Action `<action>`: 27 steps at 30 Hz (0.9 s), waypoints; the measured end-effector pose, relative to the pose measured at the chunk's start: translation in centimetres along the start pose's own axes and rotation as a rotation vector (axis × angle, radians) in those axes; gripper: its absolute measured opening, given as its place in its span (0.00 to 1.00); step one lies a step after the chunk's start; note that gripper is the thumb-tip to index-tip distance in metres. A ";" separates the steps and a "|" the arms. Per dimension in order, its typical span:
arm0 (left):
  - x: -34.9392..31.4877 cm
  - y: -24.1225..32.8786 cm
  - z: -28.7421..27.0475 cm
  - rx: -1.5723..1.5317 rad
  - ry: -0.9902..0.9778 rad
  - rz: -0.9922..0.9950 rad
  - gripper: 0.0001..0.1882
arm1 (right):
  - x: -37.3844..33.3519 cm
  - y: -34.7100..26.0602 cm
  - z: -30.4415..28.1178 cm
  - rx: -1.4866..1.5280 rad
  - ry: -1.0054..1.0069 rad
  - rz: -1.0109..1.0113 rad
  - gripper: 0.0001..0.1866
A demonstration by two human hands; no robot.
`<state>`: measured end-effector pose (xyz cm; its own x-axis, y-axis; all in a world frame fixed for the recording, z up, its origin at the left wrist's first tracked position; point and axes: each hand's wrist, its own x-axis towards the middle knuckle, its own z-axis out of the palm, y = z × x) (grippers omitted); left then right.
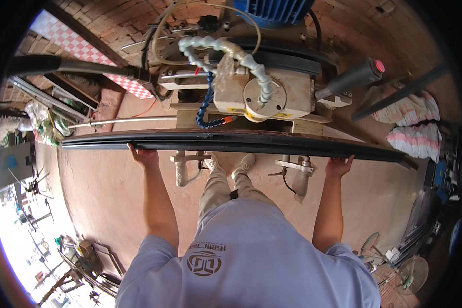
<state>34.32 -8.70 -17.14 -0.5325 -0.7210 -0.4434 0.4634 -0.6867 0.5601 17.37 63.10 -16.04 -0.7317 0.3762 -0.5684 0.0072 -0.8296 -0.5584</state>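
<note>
A long, dark, grooved profile bar (pixel 236 142) lies crosswise in front of me, along the near side of a machine (pixel 302 95). My left hand (pixel 146 158) grips its near edge left of the middle, with part of the fingers hidden beneath. Toward the right end, my right hand (pixel 339 165) holds the same edge from below, its fingers also partly covered. Over the machine's round housing curves a grey segmented hose (pixel 246 55). A thinner blue segmented hose (pixel 204 105) with an orange tip ends just behind the bar.
Two clamp-like cylinders, one left (pixel 180 172) and one right (pixel 300 180), stick out below the bar near my feet. A black handle (pixel 354 78) and a blue motor (pixel 277 13) stand beyond. Woven sacks (pixel 418 138) lie right; a fan (pixel 413 272) stands lower right.
</note>
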 end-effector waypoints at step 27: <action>-7.5 20.3 1.3 0.219 0.024 0.123 0.32 | -23.2 4.6 -5.5 -0.108 0.094 -0.065 0.36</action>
<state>46.84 -17.10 -1.52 -0.4630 -0.8019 -0.3775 0.3581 -0.5589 0.7479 38.09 52.82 -8.72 -0.6659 0.4692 -0.5800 0.0386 -0.7547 -0.6549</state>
